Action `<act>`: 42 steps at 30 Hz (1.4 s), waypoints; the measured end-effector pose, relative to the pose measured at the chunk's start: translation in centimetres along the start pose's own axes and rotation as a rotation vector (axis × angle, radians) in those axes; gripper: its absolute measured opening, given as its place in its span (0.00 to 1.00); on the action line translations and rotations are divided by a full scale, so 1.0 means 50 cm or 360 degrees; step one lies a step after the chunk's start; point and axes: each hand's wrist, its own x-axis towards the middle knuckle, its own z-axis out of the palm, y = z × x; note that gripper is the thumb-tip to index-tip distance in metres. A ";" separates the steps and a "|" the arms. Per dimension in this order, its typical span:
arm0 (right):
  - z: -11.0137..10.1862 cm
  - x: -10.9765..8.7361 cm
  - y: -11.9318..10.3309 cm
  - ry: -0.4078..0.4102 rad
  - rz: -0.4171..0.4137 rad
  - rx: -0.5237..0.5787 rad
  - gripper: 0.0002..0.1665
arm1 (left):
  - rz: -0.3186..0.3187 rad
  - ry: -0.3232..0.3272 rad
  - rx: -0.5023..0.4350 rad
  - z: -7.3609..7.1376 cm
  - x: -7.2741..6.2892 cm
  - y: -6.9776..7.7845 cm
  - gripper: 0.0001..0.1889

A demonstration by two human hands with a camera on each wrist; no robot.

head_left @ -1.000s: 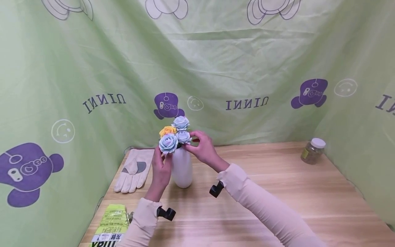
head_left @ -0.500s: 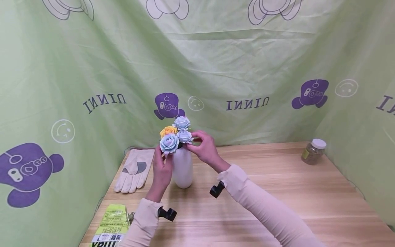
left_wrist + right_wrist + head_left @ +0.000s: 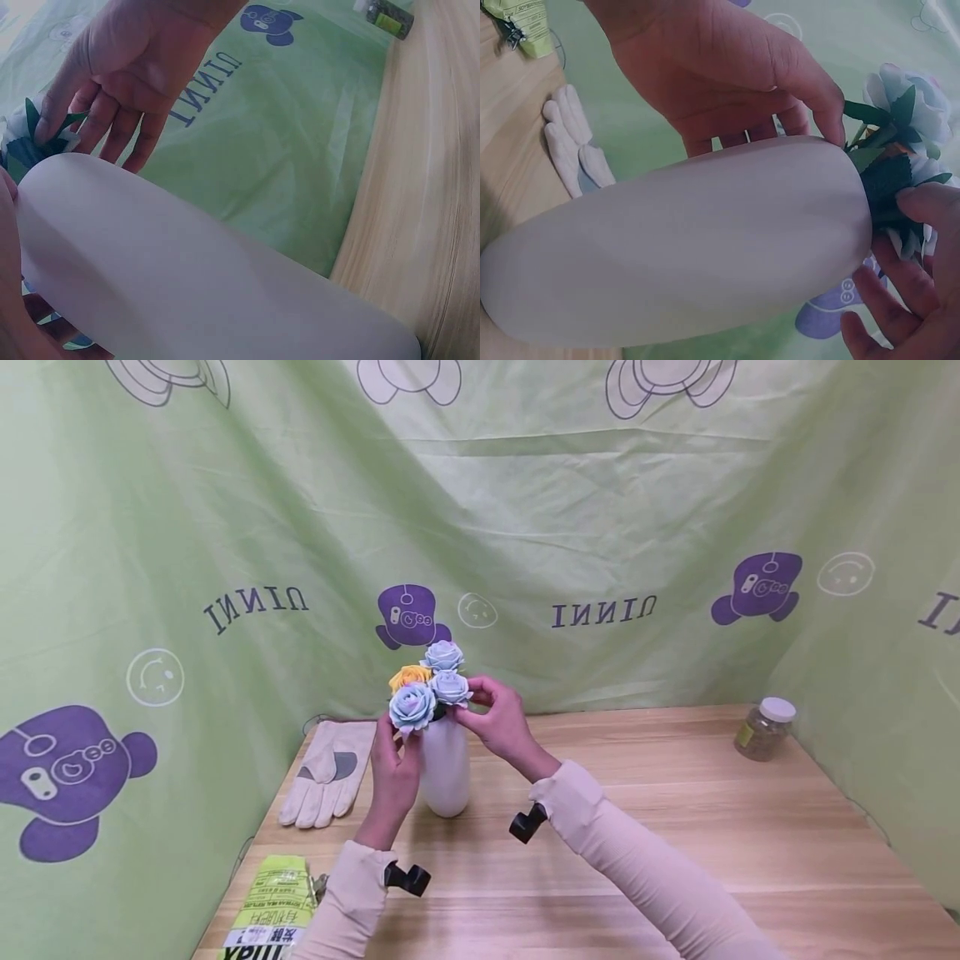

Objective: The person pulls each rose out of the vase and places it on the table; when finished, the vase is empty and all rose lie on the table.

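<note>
A tall white vase (image 3: pixel 446 772) stands upright on the table, holding a bunch of artificial roses. Three are pale blue: a front rose (image 3: pixel 412 706), a right rose (image 3: pixel 451 688) and a back rose (image 3: pixel 444 656). A yellow rose (image 3: pixel 409 677) sits at the left. My left hand (image 3: pixel 395 768) holds the vase near its mouth, thumb at the rim and fingers behind it in the right wrist view. With thumb and fingers, my right hand (image 3: pixel 501 722) pinches the right blue rose just under its bloom, among green leaves (image 3: pixel 30 150). The stems inside the vase are hidden.
Left of the vase lies a pale work glove (image 3: pixel 330 777) with grey patches. A green printed bag (image 3: pixel 270 902) is at the near left, partly behind my left sleeve. A lidded clear jar (image 3: pixel 765 729) stands at the far right. Green cloth (image 3: pixel 600 510) hangs round the table.
Both hands keep their hold and the vase stays put. The red bit seen behind my right fingers a second ago is now out of sight.
</note>
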 end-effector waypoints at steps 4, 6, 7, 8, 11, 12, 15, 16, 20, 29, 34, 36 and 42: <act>0.001 -0.001 -0.001 -0.0005 0.0026 0.0044 0.22 | 0.0025 0.0012 0.0038 0.000 0.000 0.002 0.23; 0.003 -0.001 0.001 -0.0002 0.0025 0.0075 0.22 | 0.0041 0.0017 0.0040 0.000 0.000 0.002 0.23; 0.003 0.000 0.002 0.0000 0.0022 0.0092 0.23 | 0.0048 0.0019 0.0037 0.000 0.000 0.002 0.23; 0.004 0.001 0.004 -0.0001 0.0017 0.0112 0.23 | 0.0051 0.0022 0.0039 0.001 0.000 0.001 0.22; 0.007 0.001 0.006 -0.0005 0.0008 0.0170 0.25 | 0.0038 0.0031 0.0045 0.002 0.000 0.002 0.22; 0.009 0.002 0.006 -0.0007 0.0007 0.0184 0.26 | 0.0032 0.0034 0.0046 0.003 0.000 0.002 0.22; 0.012 0.002 0.006 -0.0013 -0.0002 0.0207 0.26 | 0.0018 0.0040 0.0064 0.004 0.000 0.008 0.22; 0.012 0.002 0.007 -0.0013 -0.0008 0.0209 0.25 | 0.0018 0.0039 0.0069 0.004 0.000 0.013 0.22; 0.015 0.003 0.010 0.0005 -0.0041 0.0210 0.24 | 0.0027 0.0023 0.0084 -0.001 -0.006 0.056 0.20; 0.023 0.003 0.019 0.0108 -0.0100 0.0181 0.22 | 0.0039 0.0020 0.0052 -0.005 -0.013 0.087 0.20; 0.026 0.002 0.022 0.0155 -0.0116 0.0218 0.21 | 0.0049 0.0018 0.0048 -0.005 -0.012 0.080 0.21; 0.027 0.000 0.022 0.0168 -0.0115 0.0233 0.21 | 0.0058 0.0018 0.0051 -0.004 -0.011 0.079 0.21; 0.031 -0.004 0.024 0.0178 -0.0138 0.0350 0.20 | 0.0058 0.0016 0.0020 -0.004 -0.012 0.079 0.21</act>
